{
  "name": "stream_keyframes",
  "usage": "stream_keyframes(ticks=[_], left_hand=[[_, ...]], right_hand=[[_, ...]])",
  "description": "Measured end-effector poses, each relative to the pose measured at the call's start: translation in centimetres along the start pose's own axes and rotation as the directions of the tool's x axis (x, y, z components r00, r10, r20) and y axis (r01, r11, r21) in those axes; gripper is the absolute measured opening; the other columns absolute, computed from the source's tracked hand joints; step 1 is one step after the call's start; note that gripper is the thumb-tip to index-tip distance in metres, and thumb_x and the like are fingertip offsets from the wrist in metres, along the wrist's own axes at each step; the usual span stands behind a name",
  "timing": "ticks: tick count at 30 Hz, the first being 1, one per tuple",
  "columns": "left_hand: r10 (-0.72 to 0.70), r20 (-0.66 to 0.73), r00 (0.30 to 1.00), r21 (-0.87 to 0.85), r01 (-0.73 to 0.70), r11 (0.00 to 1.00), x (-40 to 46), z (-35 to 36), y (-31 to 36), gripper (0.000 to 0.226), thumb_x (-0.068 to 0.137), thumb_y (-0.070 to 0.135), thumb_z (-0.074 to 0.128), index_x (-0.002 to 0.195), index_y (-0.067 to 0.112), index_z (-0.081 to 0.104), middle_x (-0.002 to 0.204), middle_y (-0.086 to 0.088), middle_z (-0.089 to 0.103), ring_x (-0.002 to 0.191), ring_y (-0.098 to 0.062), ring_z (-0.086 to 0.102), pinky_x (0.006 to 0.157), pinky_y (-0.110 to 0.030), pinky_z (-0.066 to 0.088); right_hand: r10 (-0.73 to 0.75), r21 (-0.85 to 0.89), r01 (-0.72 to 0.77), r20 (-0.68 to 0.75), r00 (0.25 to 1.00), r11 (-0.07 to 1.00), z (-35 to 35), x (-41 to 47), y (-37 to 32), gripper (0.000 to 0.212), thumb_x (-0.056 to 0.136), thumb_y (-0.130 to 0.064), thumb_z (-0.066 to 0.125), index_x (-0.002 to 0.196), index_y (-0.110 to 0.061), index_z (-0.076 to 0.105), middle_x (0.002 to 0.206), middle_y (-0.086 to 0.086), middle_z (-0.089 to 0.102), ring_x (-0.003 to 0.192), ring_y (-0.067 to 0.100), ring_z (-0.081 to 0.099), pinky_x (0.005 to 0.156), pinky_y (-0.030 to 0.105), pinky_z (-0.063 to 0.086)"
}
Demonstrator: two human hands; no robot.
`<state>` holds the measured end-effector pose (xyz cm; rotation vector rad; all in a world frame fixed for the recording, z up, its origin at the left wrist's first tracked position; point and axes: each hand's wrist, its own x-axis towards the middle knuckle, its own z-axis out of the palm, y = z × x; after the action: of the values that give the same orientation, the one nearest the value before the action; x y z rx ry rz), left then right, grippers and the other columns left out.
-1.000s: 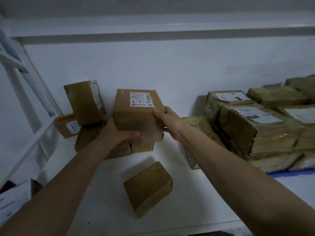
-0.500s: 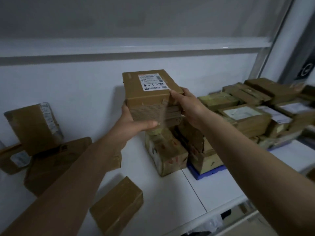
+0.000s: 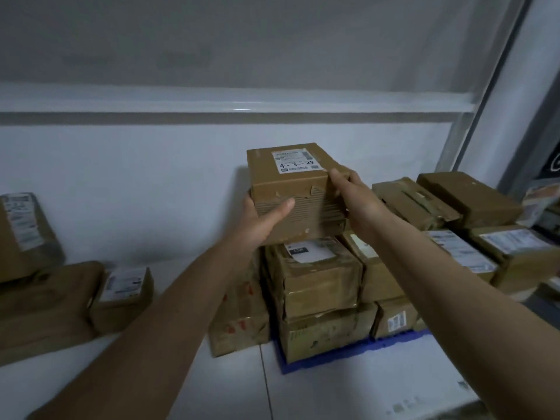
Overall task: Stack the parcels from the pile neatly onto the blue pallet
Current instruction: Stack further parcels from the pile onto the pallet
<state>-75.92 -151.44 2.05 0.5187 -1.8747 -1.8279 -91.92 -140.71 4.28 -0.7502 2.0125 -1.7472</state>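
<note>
I hold a brown cardboard parcel (image 3: 297,189) with a white label marked "4-3-24" on top. My left hand (image 3: 263,216) grips its left side with the thumb across the front. My right hand (image 3: 351,192) grips its right edge, fingers over the top corner. The parcel is just above a stack of taped parcels (image 3: 318,277) standing on the blue pallet (image 3: 333,356); whether it touches the stack I cannot tell. More stacked parcels (image 3: 472,201) fill the pallet to the right.
The loose pile of parcels (image 3: 45,301) lies on the white floor at the left, against the white wall. One box with red print (image 3: 239,319) stands beside the pallet's left edge. A grey post and dark sign stand at the far right.
Both hands carried the labelled parcel from the pile on the left over to the pallet stack. My view swung right, so the pile now sits at the left edge.
</note>
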Motion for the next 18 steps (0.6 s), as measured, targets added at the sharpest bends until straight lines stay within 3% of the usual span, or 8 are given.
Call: stream_keyframes(ticks=[3, 6, 11, 15, 18], left_hand=[[0.003, -0.088, 0.996, 0.022, -0.001, 1.0, 0.8, 2.0, -0.9, 0.059, 0.081, 0.054, 0.063, 0.13, 0.037, 0.036, 0.128, 0.011, 0.056, 0.119, -0.014, 0.054, 0.105, -0.041, 0.041], [-0.007, -0.165, 0.986, 0.024, 0.011, 1.0, 1.4, 3.1, -1.5, 0.069, 0.085, 0.056, 0.056, 0.144, 0.033, 0.027, 0.137, 0.007, 0.048, 0.124, -0.016, 0.048, 0.108, -0.044, 0.037], [-0.041, -0.248, 0.968, 0.016, 0.046, 0.999, 1.6, 3.7, -1.8, 0.084, 0.079, 0.065, 0.05, 0.15, 0.034, 0.016, 0.145, 0.004, 0.04, 0.127, -0.017, 0.042, 0.108, -0.045, 0.036], [-0.054, -0.286, 0.957, 0.022, 0.063, 0.998, 2.0, 3.9, -1.8, 0.077, 0.086, 0.063, 0.047, 0.15, 0.034, 0.015, 0.146, 0.003, 0.039, 0.128, -0.019, 0.041, 0.109, -0.047, 0.035], [-0.059, -0.306, 0.95, 0.024, 0.07, 0.997, 2.2, 4.0, -1.8, 0.074, 0.09, 0.059, 0.045, 0.15, 0.031, 0.014, 0.146, 0.0, 0.039, 0.129, -0.021, 0.042, 0.11, -0.047, 0.035]], right_hand=[[0.043, 0.04, -0.044, 0.019, 0.999, 0.998, -1.0, 1.1, 1.9, 0.05, 0.091, -0.055, 0.044, 0.131, -0.024, 0.042, 0.123, 0.002, 0.054, 0.111, 0.022, 0.05, 0.096, 0.042, 0.041], [0.059, 0.072, -0.062, 0.041, 0.997, 0.995, -1.5, 1.8, 2.8, 0.047, 0.095, -0.048, 0.042, 0.136, -0.025, 0.04, 0.125, 0.001, 0.052, 0.113, 0.02, 0.049, 0.092, 0.037, 0.038], [0.056, 0.116, -0.058, 0.026, 0.998, 0.992, -1.5, 2.4, 2.8, 0.041, 0.096, -0.045, 0.039, 0.131, -0.023, 0.043, 0.114, -0.001, 0.054, 0.098, 0.014, 0.05, 0.079, 0.033, 0.039], [0.086, 0.121, -0.083, -0.019, 0.996, 0.989, -1.2, 2.9, 2.6, 0.031, 0.095, -0.046, 0.037, 0.118, -0.027, 0.041, 0.098, -0.004, 0.051, 0.088, 0.012, 0.049, 0.073, 0.033, 0.041], [0.085, 0.105, -0.08, -0.044, 0.995, 0.991, -1.1, 3.0, 2.5, 0.024, 0.094, -0.045, 0.038, 0.111, -0.027, 0.039, 0.09, -0.007, 0.049, 0.081, 0.009, 0.047, 0.061, 0.029, 0.037]])
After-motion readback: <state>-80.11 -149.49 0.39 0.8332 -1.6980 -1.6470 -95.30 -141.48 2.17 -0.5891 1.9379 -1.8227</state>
